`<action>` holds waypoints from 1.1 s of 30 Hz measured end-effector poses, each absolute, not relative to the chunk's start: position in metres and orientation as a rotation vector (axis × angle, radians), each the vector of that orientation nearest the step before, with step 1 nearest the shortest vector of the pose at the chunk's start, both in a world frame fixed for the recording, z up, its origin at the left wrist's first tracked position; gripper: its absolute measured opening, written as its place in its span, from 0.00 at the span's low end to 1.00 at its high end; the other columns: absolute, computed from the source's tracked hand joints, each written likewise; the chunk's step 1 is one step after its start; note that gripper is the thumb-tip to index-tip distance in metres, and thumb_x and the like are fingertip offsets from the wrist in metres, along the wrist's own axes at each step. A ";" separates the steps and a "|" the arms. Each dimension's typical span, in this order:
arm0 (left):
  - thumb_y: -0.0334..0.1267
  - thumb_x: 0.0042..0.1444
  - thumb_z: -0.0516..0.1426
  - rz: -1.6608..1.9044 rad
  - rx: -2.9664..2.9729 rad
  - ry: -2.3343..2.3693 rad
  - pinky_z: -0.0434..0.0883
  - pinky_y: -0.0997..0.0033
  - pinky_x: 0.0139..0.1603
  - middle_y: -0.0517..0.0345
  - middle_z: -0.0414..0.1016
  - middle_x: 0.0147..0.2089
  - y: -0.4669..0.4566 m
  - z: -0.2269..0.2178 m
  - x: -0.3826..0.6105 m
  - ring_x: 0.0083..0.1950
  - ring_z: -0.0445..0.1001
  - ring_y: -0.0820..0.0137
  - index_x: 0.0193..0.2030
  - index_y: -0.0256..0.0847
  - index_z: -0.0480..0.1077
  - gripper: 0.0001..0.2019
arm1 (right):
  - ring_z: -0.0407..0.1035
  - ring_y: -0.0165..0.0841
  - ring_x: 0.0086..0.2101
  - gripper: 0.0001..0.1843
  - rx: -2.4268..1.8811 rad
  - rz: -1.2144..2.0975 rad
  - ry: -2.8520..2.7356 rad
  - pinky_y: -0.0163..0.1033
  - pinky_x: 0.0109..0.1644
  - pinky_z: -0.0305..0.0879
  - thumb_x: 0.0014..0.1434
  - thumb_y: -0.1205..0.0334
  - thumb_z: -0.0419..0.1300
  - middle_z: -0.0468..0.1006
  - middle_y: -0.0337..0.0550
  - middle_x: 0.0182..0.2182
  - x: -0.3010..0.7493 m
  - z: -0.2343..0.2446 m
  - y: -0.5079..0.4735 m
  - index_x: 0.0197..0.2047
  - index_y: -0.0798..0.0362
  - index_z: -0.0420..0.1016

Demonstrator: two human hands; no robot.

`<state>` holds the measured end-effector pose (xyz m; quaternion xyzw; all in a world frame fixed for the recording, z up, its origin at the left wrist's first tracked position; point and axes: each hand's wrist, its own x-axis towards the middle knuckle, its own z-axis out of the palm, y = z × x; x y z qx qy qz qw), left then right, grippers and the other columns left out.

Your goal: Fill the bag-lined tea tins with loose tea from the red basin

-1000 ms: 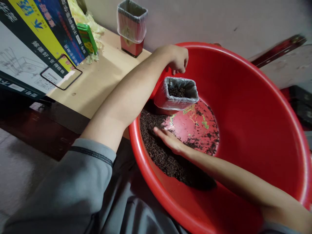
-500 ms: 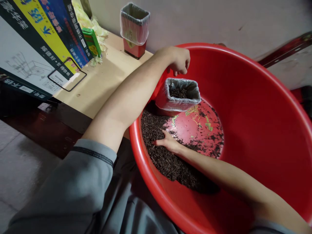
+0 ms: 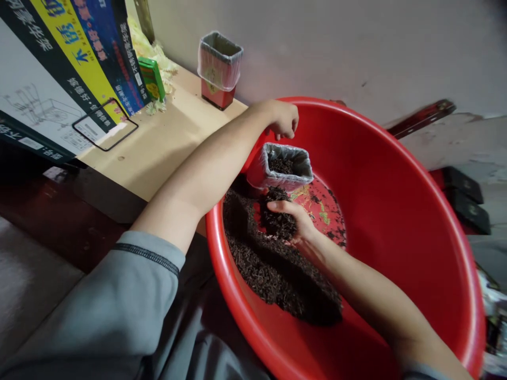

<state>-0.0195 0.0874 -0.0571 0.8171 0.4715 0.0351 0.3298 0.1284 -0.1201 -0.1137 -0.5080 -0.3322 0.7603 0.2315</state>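
Note:
My right hand [image 3: 299, 219] is inside a big red plastic basin [image 3: 396, 227], cupped around a heaped handful of dark dried tea leaves [image 3: 280, 224]. The thumb lies over the top of the handful. More loose tea [image 3: 257, 269] is banked along the basin's near left side. Just beyond the handful stands a red box-shaped tin [image 3: 255, 171] lined with clear plastic, partly filled with the same leaves. My left hand [image 3: 283, 119] hangs at the basin's far left rim, behind the tin, its fingers curled with nothing seen in them.
On the wooden bench [image 3: 146, 169] at left stand a second plastic-lined red tin [image 3: 219, 79], a large printed carton [image 3: 59, 84] and a small green box [image 3: 151, 79]. A wall [image 3: 317, 47] runs behind the basin. Dark objects [image 3: 463, 198] sit right of the basin.
My right hand has scooped up a handful of tea leaves from the pile and lifted it close to the lined tin. The view has shifted slightly; my left hand stays by the rim.

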 end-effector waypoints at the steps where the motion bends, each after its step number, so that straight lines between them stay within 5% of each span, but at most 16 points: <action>1: 0.35 0.55 0.62 0.095 2.122 1.246 0.71 0.60 0.53 0.45 0.82 0.49 0.087 -0.057 -0.019 0.53 0.78 0.55 0.63 0.35 0.74 0.27 | 0.69 0.35 0.22 0.19 -1.368 2.059 -0.945 0.41 0.24 0.69 0.40 0.54 0.68 0.78 0.41 0.24 0.129 -0.106 -0.116 0.36 0.51 0.71; 7: 0.37 0.54 0.62 0.090 2.123 1.249 0.70 0.60 0.55 0.52 0.82 0.47 0.084 -0.054 -0.019 0.56 0.76 0.56 0.61 0.43 0.76 0.26 | 0.75 0.41 0.34 0.20 -1.091 1.726 -1.100 0.46 0.33 0.75 0.42 0.56 0.67 0.77 0.39 0.30 0.134 -0.062 -0.076 0.40 0.45 0.68; 13: 0.38 0.54 0.61 0.038 2.156 1.245 0.71 0.62 0.54 0.49 0.81 0.51 0.084 -0.053 -0.021 0.53 0.78 0.58 0.62 0.41 0.75 0.27 | 0.73 0.36 0.31 0.18 -0.941 1.242 -1.272 0.46 0.36 0.76 0.45 0.54 0.68 0.71 0.36 0.28 0.132 -0.058 -0.018 0.34 0.45 0.63; 20: 0.31 0.48 0.59 0.153 2.109 1.249 0.70 0.63 0.54 0.53 0.82 0.48 0.084 -0.054 -0.023 0.53 0.76 0.59 0.59 0.47 0.77 0.29 | 0.75 0.43 0.42 0.25 -1.146 0.502 -1.729 0.51 0.44 0.75 0.60 0.36 0.57 0.75 0.48 0.41 0.130 -0.097 0.017 0.50 0.46 0.68; 33: 0.26 0.44 0.56 0.159 2.145 1.260 0.73 0.63 0.48 0.49 0.81 0.53 0.092 -0.059 -0.023 0.50 0.77 0.58 0.63 0.41 0.74 0.35 | 0.75 0.40 0.43 0.30 -1.071 0.638 -1.598 0.50 0.51 0.74 0.50 0.42 0.70 0.74 0.42 0.40 0.130 -0.111 0.013 0.50 0.48 0.68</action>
